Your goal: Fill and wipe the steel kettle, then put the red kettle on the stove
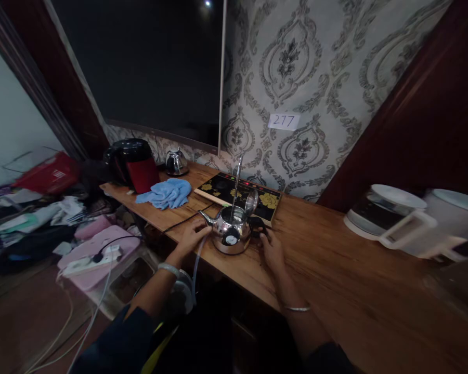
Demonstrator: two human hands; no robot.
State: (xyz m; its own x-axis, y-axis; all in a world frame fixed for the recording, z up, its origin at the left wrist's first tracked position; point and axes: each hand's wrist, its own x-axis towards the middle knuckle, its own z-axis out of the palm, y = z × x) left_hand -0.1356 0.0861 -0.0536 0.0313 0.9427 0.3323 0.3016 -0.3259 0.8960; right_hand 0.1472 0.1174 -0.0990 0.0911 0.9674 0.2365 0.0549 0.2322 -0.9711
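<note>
A shiny steel kettle point(231, 235) stands near the front edge of the wooden counter, its round lid point(251, 202) tipped up. Over its open mouth a slim metal tap point(237, 182) rises, pointing down into it. My left hand point(192, 238) is closed at the kettle's side, fingertips against the base of the spout. On the other side, my right hand point(272, 250) has its fingers on the black handle point(257, 224). Just behind the kettle lies a black tea stove panel point(265, 200) with gold flowers and a small red light. A clear tube point(197, 267) hangs below my left hand.
A blue cloth point(167, 193), a black-and-red electric kettle point(140, 166) and a small steel pot point(176, 162) stand at the left. White-handled jugs point(390, 213) are at the right. A pink stool point(101, 254) bears a power strip point(91, 262) with trailing cables.
</note>
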